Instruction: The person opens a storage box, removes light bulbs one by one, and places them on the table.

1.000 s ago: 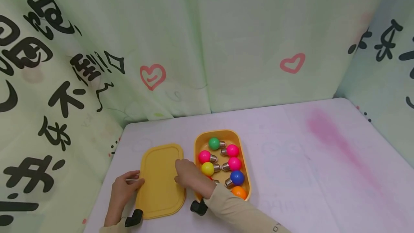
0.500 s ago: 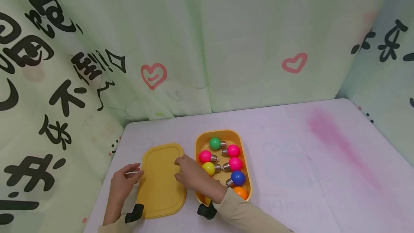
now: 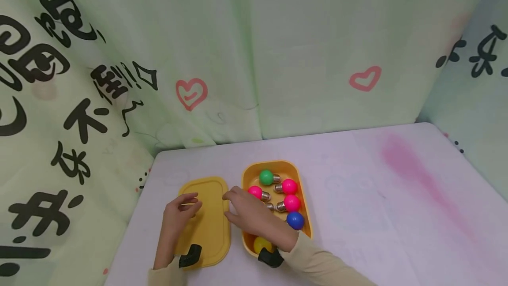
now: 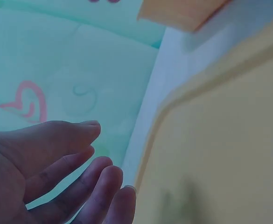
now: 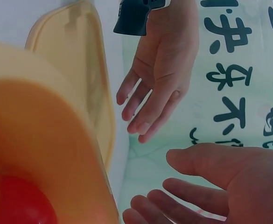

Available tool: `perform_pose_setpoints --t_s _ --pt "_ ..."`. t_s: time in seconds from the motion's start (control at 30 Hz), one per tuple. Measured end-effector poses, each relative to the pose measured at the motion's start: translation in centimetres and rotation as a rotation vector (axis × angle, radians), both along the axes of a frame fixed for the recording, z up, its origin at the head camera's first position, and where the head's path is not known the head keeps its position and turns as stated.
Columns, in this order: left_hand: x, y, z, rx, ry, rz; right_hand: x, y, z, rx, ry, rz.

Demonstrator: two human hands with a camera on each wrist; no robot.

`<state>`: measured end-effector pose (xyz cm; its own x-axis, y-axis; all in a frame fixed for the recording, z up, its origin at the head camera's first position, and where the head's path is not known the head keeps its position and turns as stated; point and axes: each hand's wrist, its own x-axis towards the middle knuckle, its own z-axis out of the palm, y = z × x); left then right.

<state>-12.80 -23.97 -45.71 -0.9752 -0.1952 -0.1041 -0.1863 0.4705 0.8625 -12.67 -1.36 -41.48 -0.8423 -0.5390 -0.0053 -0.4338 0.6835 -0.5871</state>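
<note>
A flat yellow lid lies on the table to the left of a yellow tray of coloured light bulbs. My left hand hovers over the lid's left side, its fingers relaxed and holding nothing. Across the tray's left rim reaches my right hand, fingertips near the lid's right edge and nothing in its grasp. The tray holds a green bulb, pink bulbs, a blue bulb and a yellow bulb. My right hand and forearm hide other bulbs. A red bulb shows in the right wrist view.
The table has a pale cloth with a pink smear at the right. A printed curtain hangs along the back and sides. Black wrist cameras sit on both wrists.
My left hand has come off the lid's left edge and moved right, over the lid. The right hand has lifted slightly and shifted right. Lid and tray stay in place.
</note>
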Motion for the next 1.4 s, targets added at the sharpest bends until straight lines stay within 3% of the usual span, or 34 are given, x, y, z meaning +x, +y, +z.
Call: perform_pose_setpoints --t_s 0.4,0.63,0.93,1.4 --pt "-0.3 4.4 0.5 0.128 0.053 -0.075 -0.3 3.4 0.0 -0.052 0.043 -0.041" --pt "-0.5 6.3 1.1 0.197 0.079 -0.154 -0.8 5.3 0.0 -0.075 0.013 -0.086" --pt "-1.1 8.3 1.1 0.157 0.005 -0.183 -1.7 7.3 -0.2 -0.066 0.04 -0.162" --pt "-1.2 8.9 0.0 0.17 -0.035 -0.209 -2.4 8.1 -0.3 -0.048 0.039 -0.205"
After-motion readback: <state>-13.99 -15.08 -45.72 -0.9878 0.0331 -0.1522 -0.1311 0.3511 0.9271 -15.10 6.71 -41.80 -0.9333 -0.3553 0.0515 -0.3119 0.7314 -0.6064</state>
